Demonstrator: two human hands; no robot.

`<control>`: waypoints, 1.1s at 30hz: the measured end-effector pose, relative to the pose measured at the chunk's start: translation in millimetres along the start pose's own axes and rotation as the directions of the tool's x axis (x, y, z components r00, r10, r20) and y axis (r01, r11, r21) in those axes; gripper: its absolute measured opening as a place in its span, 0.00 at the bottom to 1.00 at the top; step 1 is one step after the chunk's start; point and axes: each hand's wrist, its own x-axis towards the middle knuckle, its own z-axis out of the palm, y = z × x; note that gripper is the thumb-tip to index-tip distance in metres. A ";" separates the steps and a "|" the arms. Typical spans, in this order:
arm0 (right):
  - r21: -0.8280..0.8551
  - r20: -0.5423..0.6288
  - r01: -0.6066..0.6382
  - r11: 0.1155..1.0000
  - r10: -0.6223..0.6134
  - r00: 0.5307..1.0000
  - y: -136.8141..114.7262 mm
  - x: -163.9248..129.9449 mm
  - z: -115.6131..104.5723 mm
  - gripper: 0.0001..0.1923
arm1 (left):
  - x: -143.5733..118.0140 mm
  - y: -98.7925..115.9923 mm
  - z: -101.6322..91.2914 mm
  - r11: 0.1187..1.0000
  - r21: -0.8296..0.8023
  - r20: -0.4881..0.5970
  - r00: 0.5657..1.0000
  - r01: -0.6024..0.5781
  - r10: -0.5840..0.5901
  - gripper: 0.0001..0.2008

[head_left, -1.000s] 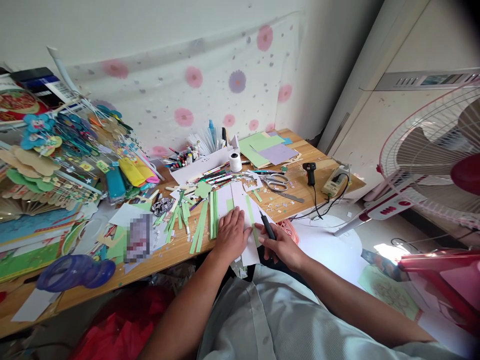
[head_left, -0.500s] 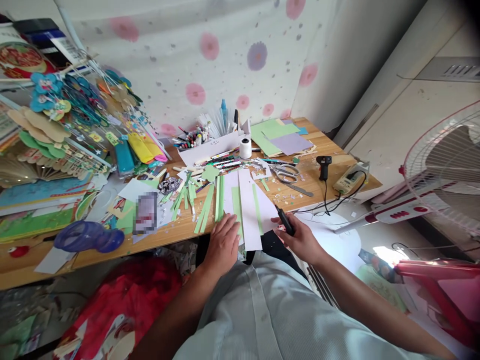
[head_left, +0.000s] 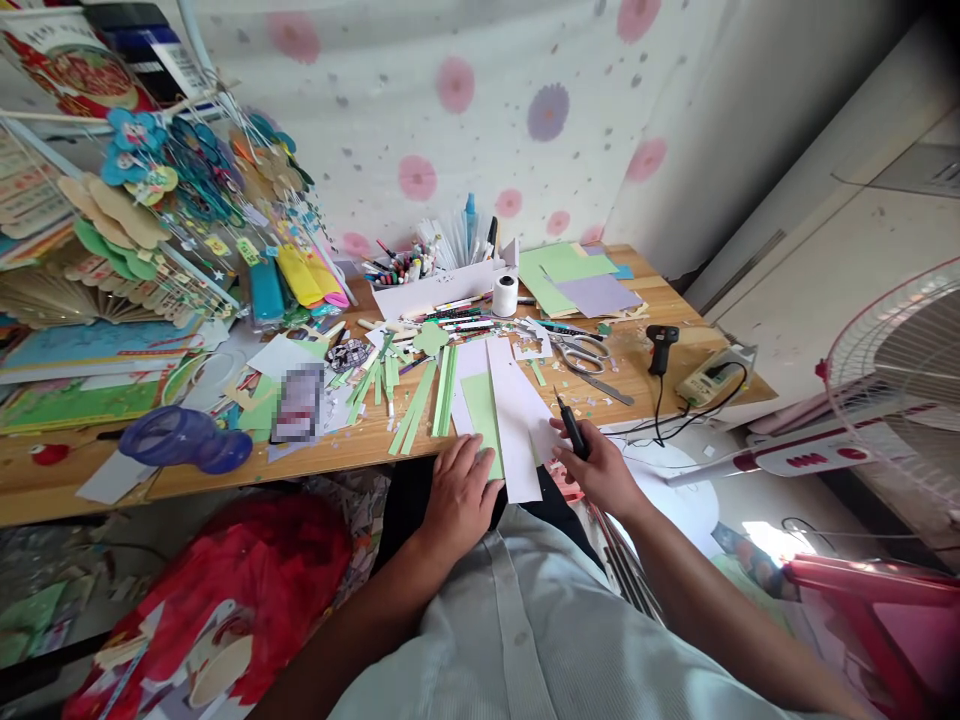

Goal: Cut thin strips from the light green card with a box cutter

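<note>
Left hand [head_left: 466, 490]: The fingers are laid nearly flat and close together on the near end of a green paper piece [head_left: 481, 408]; whether anything is pinched by the thumb cannot be told.
Right hand [head_left: 598, 470]: A dark-handled craft knife [head_left: 573, 430] is gripped between thumb and fingers, its thin tip pointed forward, seemingly off the sheets.
Green paper piece: It is spread at the front of the wooden table [head_left: 686, 325], on a pale sheet [head_left: 472, 358] and just left of a long white strip [head_left: 514, 420], whose near end is left hanging past the edge.
Knife work: A clean line is best served by a light, even stroke, with the blade kept upright and the holding fingers clear of its path.
Table edge: Firmer support would likely be gained if the overhanging strip were slid fully onto the wood.
Nearby: Narrow green strips [head_left: 445, 390] are bunched to the left; scissors [head_left: 585, 352], a thread spool [head_left: 505, 297] and a black glue gun [head_left: 661, 345] are set beyond.
</note>
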 end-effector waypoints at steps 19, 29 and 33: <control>-0.137 -0.106 0.016 0.990 -0.031 0.994 29.1 3.4 2.7 0.15 | -1.7 -21.1 -5.6 0.996 -0.083 -0.039 0.999 -0.015 0.011 0.20; -0.073 -0.096 0.028 0.997 -0.035 0.995 26.6 2.8 8.0 0.18 | -2.0 -17.2 -3.8 0.998 -0.069 -0.050 0.999 0.006 -0.010 0.19; -0.022 -0.105 -0.010 1.000 0.007 0.994 20.2 1.0 9.9 0.16 | 2.7 -11.2 -6.3 1.000 -0.023 -0.015 1.000 0.009 -0.009 0.18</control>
